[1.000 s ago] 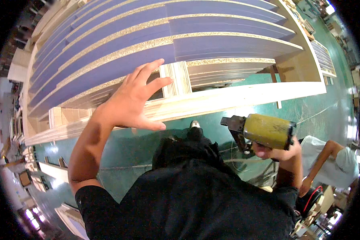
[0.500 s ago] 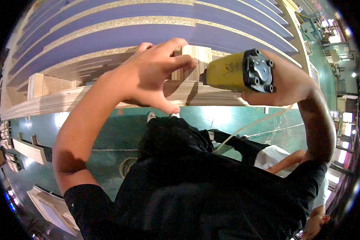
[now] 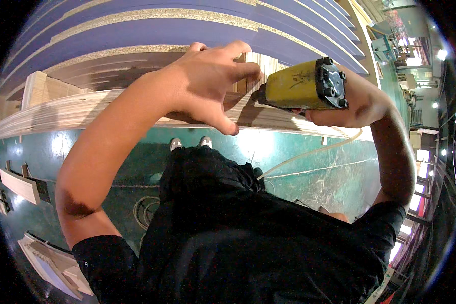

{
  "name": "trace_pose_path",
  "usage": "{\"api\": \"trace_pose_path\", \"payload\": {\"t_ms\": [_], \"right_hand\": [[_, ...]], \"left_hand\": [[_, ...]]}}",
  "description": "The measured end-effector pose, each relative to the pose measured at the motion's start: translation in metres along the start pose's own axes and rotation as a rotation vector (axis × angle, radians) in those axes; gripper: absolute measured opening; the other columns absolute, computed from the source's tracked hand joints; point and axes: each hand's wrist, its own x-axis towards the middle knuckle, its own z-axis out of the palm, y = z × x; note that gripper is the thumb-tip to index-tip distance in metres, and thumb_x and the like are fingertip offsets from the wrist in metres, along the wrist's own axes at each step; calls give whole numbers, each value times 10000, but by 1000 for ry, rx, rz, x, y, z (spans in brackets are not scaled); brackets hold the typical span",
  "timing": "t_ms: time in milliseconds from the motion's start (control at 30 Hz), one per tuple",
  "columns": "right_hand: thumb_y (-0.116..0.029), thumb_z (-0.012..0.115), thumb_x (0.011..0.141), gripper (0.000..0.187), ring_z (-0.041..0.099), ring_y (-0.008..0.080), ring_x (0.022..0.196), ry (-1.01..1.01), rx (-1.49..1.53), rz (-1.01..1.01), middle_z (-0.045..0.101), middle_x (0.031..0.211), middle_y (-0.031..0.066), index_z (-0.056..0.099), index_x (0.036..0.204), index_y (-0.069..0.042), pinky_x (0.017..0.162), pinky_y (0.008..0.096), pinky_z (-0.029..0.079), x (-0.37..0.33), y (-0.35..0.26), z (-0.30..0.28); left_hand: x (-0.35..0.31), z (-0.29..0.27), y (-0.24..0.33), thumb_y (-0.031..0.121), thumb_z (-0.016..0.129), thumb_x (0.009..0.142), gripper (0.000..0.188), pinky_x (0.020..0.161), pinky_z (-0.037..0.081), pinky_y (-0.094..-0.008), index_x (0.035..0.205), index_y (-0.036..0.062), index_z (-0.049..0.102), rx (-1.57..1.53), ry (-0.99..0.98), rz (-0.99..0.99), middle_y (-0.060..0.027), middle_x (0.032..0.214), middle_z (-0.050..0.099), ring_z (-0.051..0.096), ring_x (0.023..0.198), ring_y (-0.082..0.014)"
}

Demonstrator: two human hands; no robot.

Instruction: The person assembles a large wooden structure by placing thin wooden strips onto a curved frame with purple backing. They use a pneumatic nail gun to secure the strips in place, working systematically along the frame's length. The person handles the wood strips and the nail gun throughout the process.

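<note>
My left hand (image 3: 205,83) spans the pale wooden rail (image 3: 283,118) with fingers bent and widely spaced. Its fingertips rest at a short wooden block (image 3: 267,62) set against the rail, and the thumb hooks over the near edge. My right hand (image 3: 362,104) is wrapped round a yellow and black air nail gun (image 3: 296,86), whose body hides most of the grip. The gun's narrow black end lies just right of my left fingers, over the block and rail. Whether it touches the wood is unclear.
Purple panels (image 3: 152,30) with particleboard edges stand in rows beyond the rail. A pale hose (image 3: 309,157) trails below it over the green floor, and another hose (image 3: 146,210) lies coiled by my legs. Boards (image 3: 50,266) lie at lower left. Part of another person's arm (image 3: 338,217) shows behind me.
My view has shifted, and the frame sits slightly higher in it. Both hands keep about the same hold. The other person at lower right is now mostly hidden.
</note>
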Motion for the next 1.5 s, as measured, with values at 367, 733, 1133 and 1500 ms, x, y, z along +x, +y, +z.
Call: {"api": "trace_pose_path", "payload": {"t_ms": [367, 733, 1133, 1500], "right_hand": [[-102, 818, 817, 581, 629, 150, 1091, 1, -2, 27, 689, 1188, 98, 547, 1326, -35, 968, 321, 524, -4, -2, 1], [-122, 837, 796, 530, 663, 176, 1011, -2, -154, -223, 709, 1121, 122, 599, 1254, -3, 900, 328, 534, -7, 17, -5], [-153, 825, 801, 548, 650, 195, 1001, -25, -115, 52, 700, 1103, 117, 578, 1273, -22, 913, 338, 526, -15, 8, -8], [-201, 901, 722, 584, 709, 239, 915, 96, -247, 85, 725, 1016, 165, 632, 1199, 4, 793, 354, 580, -32, 27, -7]], "left_hand": [[-2, 1, 1, 478, 897, 465, 961, 992, 401, -539, 1320, 204, 555, -5, 16, 5, -148, 1421, 447, 567, 1225, -365], [2, -1, 3, 483, 899, 482, 1013, 1007, 411, -556, 1383, 194, 538, 47, -43, -13, -194, 1463, 428, 544, 1262, -385], [0, -4, 2, 478, 895, 477, 1020, 1049, 367, -527, 1390, 175, 555, -4, -25, 3, -205, 1492, 428, 530, 1297, -392], [-3, 1, -2, 486, 930, 487, 1034, 1046, 375, -521, 1379, 119, 556, -26, 74, 78, -204, 1510, 413, 515, 1311, -382]]}}
